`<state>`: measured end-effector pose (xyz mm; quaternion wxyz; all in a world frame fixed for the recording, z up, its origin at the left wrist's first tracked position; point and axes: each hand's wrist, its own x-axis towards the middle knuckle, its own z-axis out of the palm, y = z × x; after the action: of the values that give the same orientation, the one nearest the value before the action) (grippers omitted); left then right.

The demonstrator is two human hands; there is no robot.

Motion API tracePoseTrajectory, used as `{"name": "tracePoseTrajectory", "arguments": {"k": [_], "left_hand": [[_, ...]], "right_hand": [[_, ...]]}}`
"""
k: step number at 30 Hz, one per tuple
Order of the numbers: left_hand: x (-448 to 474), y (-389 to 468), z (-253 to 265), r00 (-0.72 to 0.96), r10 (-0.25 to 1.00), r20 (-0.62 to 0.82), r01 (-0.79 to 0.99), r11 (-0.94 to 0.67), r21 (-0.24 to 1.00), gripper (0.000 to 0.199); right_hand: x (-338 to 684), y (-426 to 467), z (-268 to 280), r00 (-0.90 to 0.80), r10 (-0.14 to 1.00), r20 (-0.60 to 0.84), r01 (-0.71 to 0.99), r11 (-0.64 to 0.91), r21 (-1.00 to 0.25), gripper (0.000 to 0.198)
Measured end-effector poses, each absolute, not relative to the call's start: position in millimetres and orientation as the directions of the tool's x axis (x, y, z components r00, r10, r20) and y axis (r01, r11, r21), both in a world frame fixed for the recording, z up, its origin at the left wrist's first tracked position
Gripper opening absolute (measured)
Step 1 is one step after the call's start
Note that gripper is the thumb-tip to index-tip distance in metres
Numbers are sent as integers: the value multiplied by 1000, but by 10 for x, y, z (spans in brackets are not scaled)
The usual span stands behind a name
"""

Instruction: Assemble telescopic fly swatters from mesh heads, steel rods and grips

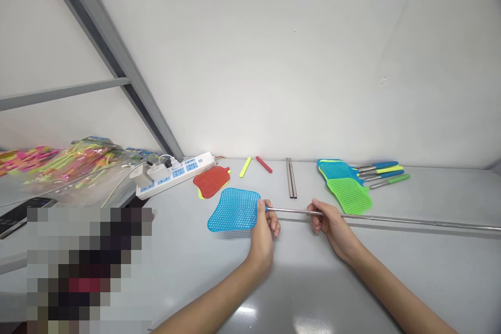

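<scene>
A blue perforated fly swatter head [237,210] is gripped by my left hand [264,227] at its neck, thumb on top. From that neck a long, extended metal telescopic rod [395,220] runs off past the right edge of the view. My right hand [326,219] is closed around the rod a short way right of my left hand. Behind my hands lie two bare metal tubes [291,177], side by side. A red swatter head [211,181] rests over a yellow one, left of a yellow handle sleeve [245,167] and a red handle sleeve [264,164].
Several swatters with handles are stacked at the right, a green swatter [349,195] on top. A white power strip [176,173] with plugs lies at the left. Beyond the grey frame post [129,73] are bagged colourful items [86,164] and a phone [25,213].
</scene>
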<state>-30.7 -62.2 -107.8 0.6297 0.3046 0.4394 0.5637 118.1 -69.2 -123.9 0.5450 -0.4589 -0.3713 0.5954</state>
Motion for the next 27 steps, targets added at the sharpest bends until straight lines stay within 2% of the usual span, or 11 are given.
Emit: {"name": "tracePoseTrajectory", "arguments": {"k": [6, 12, 18, 22, 27], "left_hand": [[-319, -607, -1073, 4, 986, -168, -449, 152, 880, 34], [-290, -635, -1085, 23, 986, -165, -443, 159, 883, 32], [-284, -617, -1100, 3, 972, -234, -505, 203, 839, 37], [-287, -613, -1100, 4, 972, -236, -556, 198, 807, 36], [-298, -624, -1089, 7, 977, -214, -553, 182, 813, 32]], "right_hand": [[1172, -704, -1217, 23, 990, -141, -302, -127, -945, 29], [1169, -688, -1193, 142, 980, -140, -448, -62, -892, 24], [1222, -672, -1174, 218, 963, -159, -570, -7, -821, 21], [1237, -665, -1181, 288, 943, -164, -591, 40, -805, 20], [1213, -674, -1183, 289, 938, -190, -578, 13, -816, 18]]}}
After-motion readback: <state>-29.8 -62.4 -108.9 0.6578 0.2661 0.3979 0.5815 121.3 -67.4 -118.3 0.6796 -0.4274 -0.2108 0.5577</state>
